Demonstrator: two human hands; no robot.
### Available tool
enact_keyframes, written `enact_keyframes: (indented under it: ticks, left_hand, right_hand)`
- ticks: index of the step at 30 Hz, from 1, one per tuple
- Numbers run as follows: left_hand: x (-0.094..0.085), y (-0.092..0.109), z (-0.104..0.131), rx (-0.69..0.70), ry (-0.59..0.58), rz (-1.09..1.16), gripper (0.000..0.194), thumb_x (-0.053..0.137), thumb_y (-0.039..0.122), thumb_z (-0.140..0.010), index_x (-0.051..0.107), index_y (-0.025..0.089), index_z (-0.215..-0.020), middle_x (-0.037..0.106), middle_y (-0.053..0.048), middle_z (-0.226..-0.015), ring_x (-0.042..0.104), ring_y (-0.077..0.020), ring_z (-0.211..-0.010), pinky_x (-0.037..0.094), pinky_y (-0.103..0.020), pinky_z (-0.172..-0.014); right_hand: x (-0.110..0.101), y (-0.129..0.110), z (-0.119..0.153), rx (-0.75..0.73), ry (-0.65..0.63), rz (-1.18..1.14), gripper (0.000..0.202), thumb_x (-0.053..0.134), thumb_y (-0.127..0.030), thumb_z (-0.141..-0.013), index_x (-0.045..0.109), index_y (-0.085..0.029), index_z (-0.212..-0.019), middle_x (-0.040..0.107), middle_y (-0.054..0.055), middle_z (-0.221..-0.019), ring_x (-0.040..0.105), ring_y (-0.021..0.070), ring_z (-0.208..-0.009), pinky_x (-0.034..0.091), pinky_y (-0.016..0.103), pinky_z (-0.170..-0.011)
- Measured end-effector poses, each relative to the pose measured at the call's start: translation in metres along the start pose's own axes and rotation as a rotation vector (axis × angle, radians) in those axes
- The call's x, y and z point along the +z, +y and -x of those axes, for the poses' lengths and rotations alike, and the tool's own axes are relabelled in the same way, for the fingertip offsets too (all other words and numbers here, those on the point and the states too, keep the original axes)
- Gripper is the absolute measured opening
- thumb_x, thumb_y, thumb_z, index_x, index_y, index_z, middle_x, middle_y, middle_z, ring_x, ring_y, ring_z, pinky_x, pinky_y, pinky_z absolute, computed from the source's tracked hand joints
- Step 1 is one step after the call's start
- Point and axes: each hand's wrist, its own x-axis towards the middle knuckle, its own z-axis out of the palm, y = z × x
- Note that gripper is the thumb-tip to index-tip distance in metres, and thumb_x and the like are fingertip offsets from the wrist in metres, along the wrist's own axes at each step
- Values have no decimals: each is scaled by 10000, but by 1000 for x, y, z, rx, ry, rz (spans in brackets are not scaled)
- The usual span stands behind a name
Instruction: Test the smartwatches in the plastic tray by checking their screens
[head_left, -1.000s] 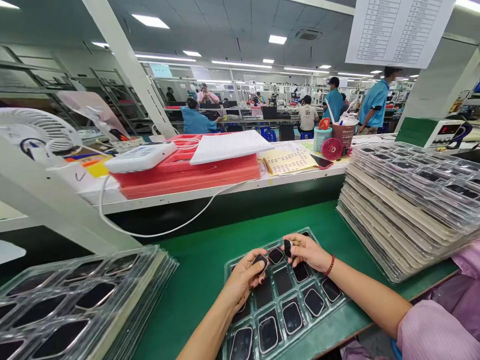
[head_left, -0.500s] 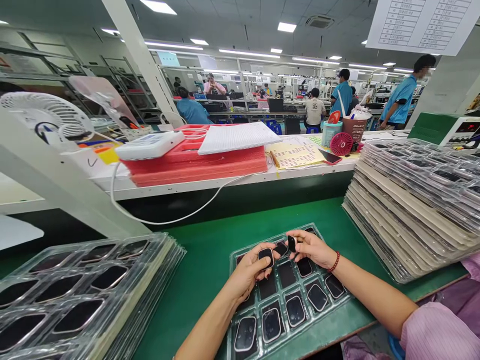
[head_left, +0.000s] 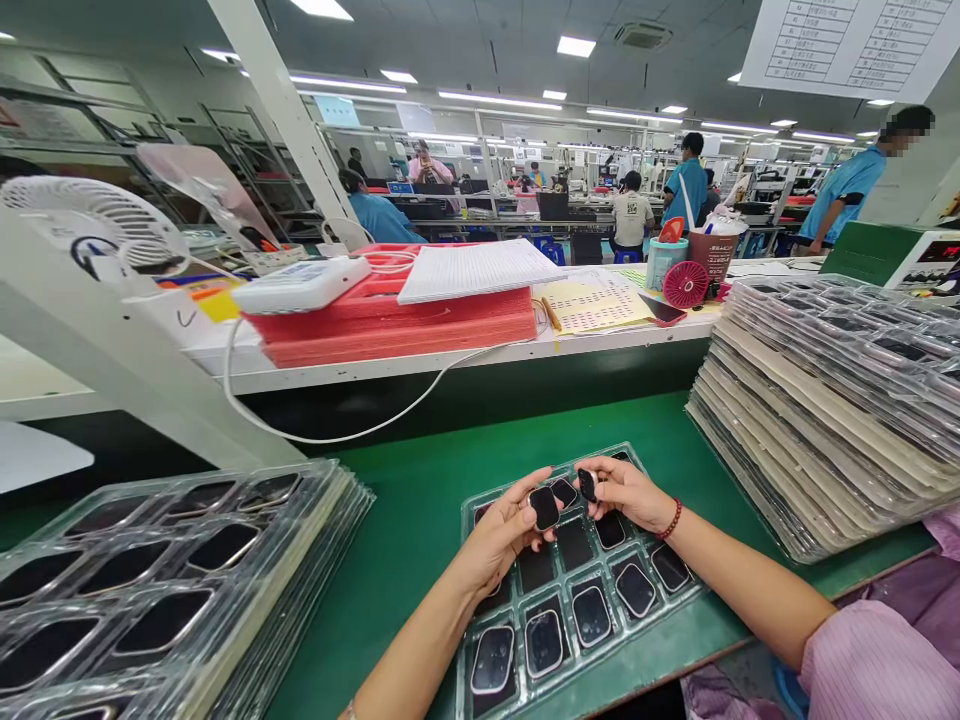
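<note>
My left hand [head_left: 504, 535] is closed on a watch case with a black glass face [head_left: 544, 508], its thumb and fingers at the edges. My right hand [head_left: 626, 493] pinches a second black watch case [head_left: 587, 485], turned nearly edge-on beside the first. Both hands are above a clear plastic tray [head_left: 517, 700] on the green mat. Several black watch faces with silvery rims, one of them a near-front watch face [head_left: 493, 660], lie in its pockets. Two middle pockets show only a dark bottom. My hands hide part of the tray's far rows.
Stacked trays of watch cases stand left [head_left: 247, 600] and right [head_left: 810, 440]. Behind the green mat [head_left: 405, 560], a white shelf [head_left: 360, 372] bears red foam [head_left: 397, 335], papers and a small pink fan [head_left: 685, 285]. A white cable [head_left: 360, 438] hangs below it. Other people are farther back.
The watch case in my left hand has shifted slightly right, and its thumb now lies at the edge instead of across the face. The right hand's watch case has turned a little.
</note>
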Motion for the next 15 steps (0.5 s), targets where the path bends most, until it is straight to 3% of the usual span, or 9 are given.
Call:
enact_keyframes:
  ticks: [6, 11, 15]
  left_hand:
    - [1, 0, -1, 11, 68, -27, 639, 830, 425, -698, 588, 192, -1242, 711, -72, -929, 650, -129, -623, 480, -218, -567]
    - [7, 1, -5, -51, 100, -76, 539, 773, 404, -758, 594, 166, -1207, 688, -124, -1115, 688, -202, -851, 534, -257, -657]
    - [11, -3, -7, 17, 117, -189, 576, 747, 246, -723, 562, 169, -1263, 691, -114, -1126, 666, -206, -893, 516, -257, -656]
  right_hand:
    - [-2, 4, -1, -12, -48, 58, 551, 844, -354, -704, 627, -166, -1174, 680, 77, -1086, 635, 52, -540, 579, 207, -552]
    - [-2, 3, -1, 15, 9, 53, 556, 760, -417, -793, 578, -178, -1260, 673, 78, -1033, 728, 157, -789, 603, 230, -637]
    - [-1, 2, 0, 3, 33, 104, 487, 699, -306, -833, 548, -205, -1285, 660, 89, -1161, 720, 167, -892, 608, 246, -694]
